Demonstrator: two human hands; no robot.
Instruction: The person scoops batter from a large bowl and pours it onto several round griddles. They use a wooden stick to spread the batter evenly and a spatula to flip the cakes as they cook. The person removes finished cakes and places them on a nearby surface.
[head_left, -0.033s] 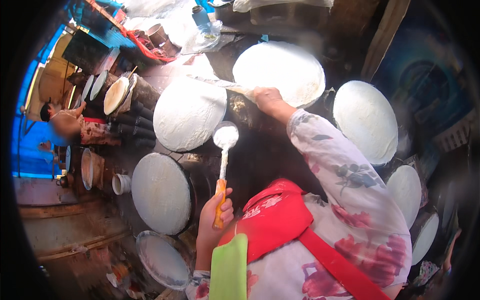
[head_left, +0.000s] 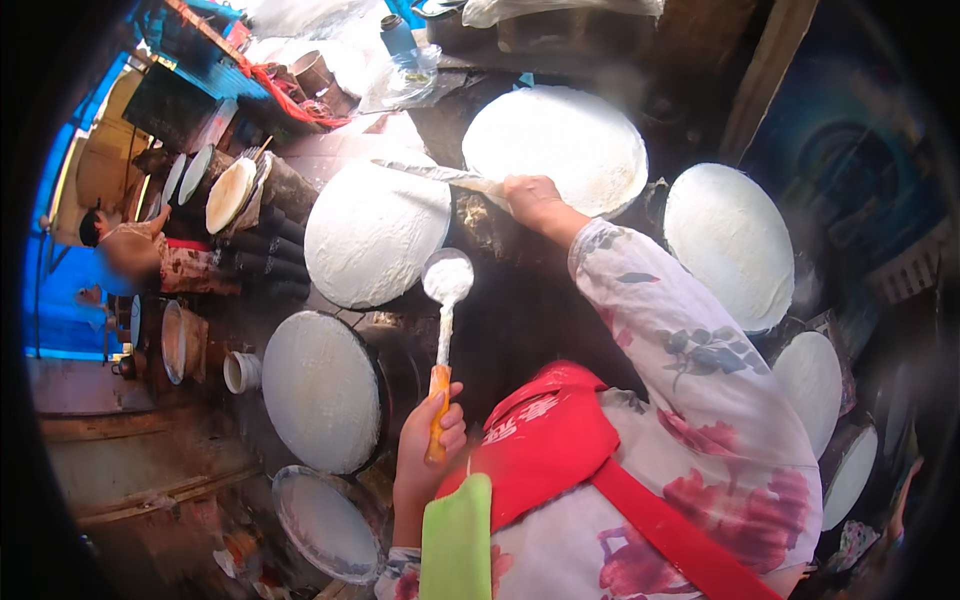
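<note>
My right hand point(head_left: 530, 200) hides its grip on a thin spatula point(head_left: 430, 173); my left hand point(head_left: 425, 450) is closed around the ladle point(head_left: 446, 300).

Left hand point(head_left: 428, 445) gripping an orange-handled ladle point(head_left: 445, 300) full of white batter, right hand point(head_left: 533, 200) holding a long flat spatula point(head_left: 430, 173) over a round white-coated steamer point(head_left: 375, 233).

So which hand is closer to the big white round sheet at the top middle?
Right. The right hand sits at the lower left edge of the white round sheet, gripping a thin stick. The left hand is far below it, holding a ladle.
</note>
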